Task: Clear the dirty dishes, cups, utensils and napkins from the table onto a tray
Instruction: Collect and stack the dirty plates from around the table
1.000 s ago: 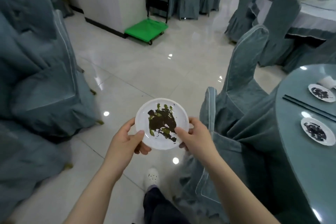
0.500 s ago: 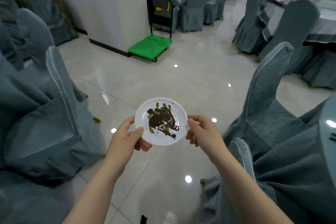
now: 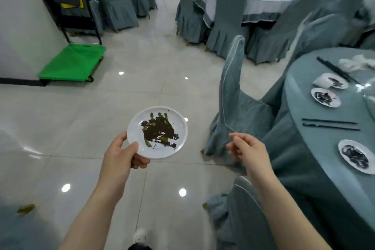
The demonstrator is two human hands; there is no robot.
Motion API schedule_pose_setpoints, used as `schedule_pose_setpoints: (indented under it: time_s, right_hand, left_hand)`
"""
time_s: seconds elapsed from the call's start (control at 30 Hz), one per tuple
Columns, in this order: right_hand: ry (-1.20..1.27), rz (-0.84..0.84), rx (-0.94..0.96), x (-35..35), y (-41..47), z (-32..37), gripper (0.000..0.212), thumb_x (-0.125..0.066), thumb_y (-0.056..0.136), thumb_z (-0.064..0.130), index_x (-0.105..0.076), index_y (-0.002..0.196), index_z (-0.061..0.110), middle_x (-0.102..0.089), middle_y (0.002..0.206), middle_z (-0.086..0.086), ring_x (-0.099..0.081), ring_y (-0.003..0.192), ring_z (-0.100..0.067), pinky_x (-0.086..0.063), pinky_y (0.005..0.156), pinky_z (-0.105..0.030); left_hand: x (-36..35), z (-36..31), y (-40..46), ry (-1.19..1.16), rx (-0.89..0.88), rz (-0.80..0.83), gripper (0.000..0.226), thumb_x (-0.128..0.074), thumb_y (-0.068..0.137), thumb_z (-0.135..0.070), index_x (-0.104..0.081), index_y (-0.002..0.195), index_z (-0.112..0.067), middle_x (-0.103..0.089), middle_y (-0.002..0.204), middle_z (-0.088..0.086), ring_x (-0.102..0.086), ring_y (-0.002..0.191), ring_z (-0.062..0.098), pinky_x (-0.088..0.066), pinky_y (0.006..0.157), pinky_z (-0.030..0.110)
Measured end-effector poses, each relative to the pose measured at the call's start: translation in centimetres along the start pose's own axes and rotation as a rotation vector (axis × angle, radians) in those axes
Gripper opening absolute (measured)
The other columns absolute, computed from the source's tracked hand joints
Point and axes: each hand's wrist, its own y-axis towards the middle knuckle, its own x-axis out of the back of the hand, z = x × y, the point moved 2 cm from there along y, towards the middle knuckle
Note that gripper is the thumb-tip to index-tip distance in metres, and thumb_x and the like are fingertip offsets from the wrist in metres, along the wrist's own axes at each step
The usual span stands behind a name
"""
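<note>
The right hand (image 3: 248, 151) has let go of the plate (image 3: 157, 132) and moved off to the right; it now hangs free with loosely curled fingers, holding nothing. The left hand (image 3: 119, 155) alone grips the plate at its near-left rim, thumb on top, fingers beneath. Right of the free hand stands the table (image 3: 316, 148) with three dirty plates and chopsticks (image 3: 330, 124).

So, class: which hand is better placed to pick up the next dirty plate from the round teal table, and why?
Right. The right hand is empty, fingers relaxed, beside the round teal-clothed table, whose smeared white plates lie to its right. The left hand grips the sauce-stained white plate.
</note>
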Motion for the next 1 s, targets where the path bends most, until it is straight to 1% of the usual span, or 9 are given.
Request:
schedule_pose_setpoints:
  time_s: [0.13, 0.27, 0.33, 0.47, 0.67, 0.77, 0.87, 0.93, 1.0]
  right_hand:
    - [0.084, -0.212, -0.03, 1.1, 2.3, 0.3, 0.015, -0.054, 0.095, 0.012, -0.069, 0.094, 0.014, -0.071, 0.072, -0.005, -0.062, 0.059, -0.012, -0.05, 0.056, -0.023]
    - [0.13, -0.385, -0.046, 3.9, 3.4, -0.1, 0.014, -0.055, 0.094, 0.013, -0.069, 0.094, 0.014, -0.073, 0.074, -0.006, -0.063, 0.059, -0.013, -0.049, 0.054, -0.023]
    - [0.149, -0.485, -0.084, 6.3, 3.7, -0.4, 0.014, -0.055, 0.094, 0.011, -0.069, 0.094, 0.012, -0.072, 0.073, -0.006, -0.062, 0.058, -0.015, -0.048, 0.056, -0.027]
    - [0.129, -0.643, -0.171, 12.9, 5.2, -1.6, 0.013, -0.054, 0.094, 0.009, -0.067, 0.093, 0.011, -0.072, 0.073, -0.006, -0.06, 0.056, -0.014, -0.045, 0.052, -0.023]
    - [0.171, -0.863, -0.305, 23.5, 8.9, -5.3, 0.012, -0.055, 0.095, 0.012, -0.062, 0.102, 0.006, -0.069, 0.078, -0.008, -0.055, 0.06, -0.018, -0.043, 0.054, -0.025]
    - [0.197, -0.957, -0.379, 28.2, 12.2, -7.4, 0.022, -0.056, 0.095, 0.017, -0.059, 0.112, 0.002, -0.067, 0.079, -0.008, -0.053, 0.058, -0.017, -0.042, 0.047, -0.021]
    - [0.254, -1.091, -0.426, 32.3, 15.4, -9.0, 0.042, -0.058, 0.094, 0.027, -0.05, 0.122, -0.004, -0.064, 0.084, -0.013, -0.055, 0.055, -0.02, -0.042, 0.038, -0.017]
    - [0.339, -1.184, -0.45, 34.7, 17.1, -9.8, 0.054, -0.062, 0.091, 0.033, -0.043, 0.127, -0.003, -0.064, 0.092, -0.019, -0.06, 0.056, -0.027, -0.05, 0.046, -0.026]
    - [0.396, -1.261, -0.472, 36.7, 18.7, -10.4, 0.052, -0.065, 0.089, 0.033, -0.045, 0.12, -0.005, -0.064, 0.091, -0.023, -0.062, 0.055, -0.03, -0.053, 0.052, -0.034]
  left_hand:
    - [-2.7, -2.6, 7.1, 0.04, -0.017, 0.185, 0.047, -0.051, 0.075, -0.02, -0.056, 0.121, -0.02, -0.063, 0.058, 0.013, -0.058, 0.051, 0.024, -0.043, 0.058, 0.037]
    - [-7.4, -4.7, 12.2, 0.059, -0.044, 0.347, 0.043, -0.05, 0.08, -0.019, -0.056, 0.122, -0.019, -0.063, 0.058, 0.013, -0.058, 0.051, 0.023, -0.044, 0.058, 0.037]
    - [-10.6, -5.6, 14.1, 0.074, -0.052, 0.417, 0.038, -0.047, 0.086, -0.015, -0.055, 0.123, -0.018, -0.064, 0.058, 0.014, -0.057, 0.051, 0.021, -0.045, 0.058, 0.037]
    - [-18.8, -6.6, 18.8, 0.11, -0.072, 0.56, 0.034, -0.045, 0.091, -0.011, -0.054, 0.124, -0.017, -0.064, 0.058, 0.012, -0.056, 0.051, 0.02, -0.044, 0.057, 0.037]
    - [-31.4, -7.1, 23.6, 0.192, -0.1, 0.668, 0.034, -0.045, 0.092, -0.016, -0.054, 0.125, -0.023, -0.066, 0.061, 0.011, -0.061, 0.054, 0.019, -0.049, 0.053, 0.032]
    - [-37.6, -7.1, 25.2, 0.223, -0.093, 0.705, 0.034, -0.045, 0.095, -0.017, -0.052, 0.128, -0.023, -0.067, 0.063, 0.011, -0.061, 0.054, 0.018, -0.05, 0.05, 0.027]
    - [-42.9, -7.1, 26.6, 0.246, -0.081, 0.759, 0.034, -0.045, 0.097, -0.016, -0.052, 0.129, -0.023, -0.066, 0.063, 0.011, -0.06, 0.052, 0.016, -0.049, 0.047, 0.024]
    - [-45.6, -7.0, 27.1, 0.255, -0.07, 0.778, 0.033, -0.044, 0.097, -0.016, -0.054, 0.128, -0.024, -0.066, 0.064, 0.011, -0.06, 0.053, 0.015, -0.05, 0.048, 0.024]
    - [-47.9, -6.8, 27.5, 0.26, -0.071, 0.804, 0.031, -0.044, 0.098, -0.016, -0.055, 0.125, -0.026, -0.066, 0.063, 0.01, -0.06, 0.053, 0.014, -0.05, 0.048, 0.023]
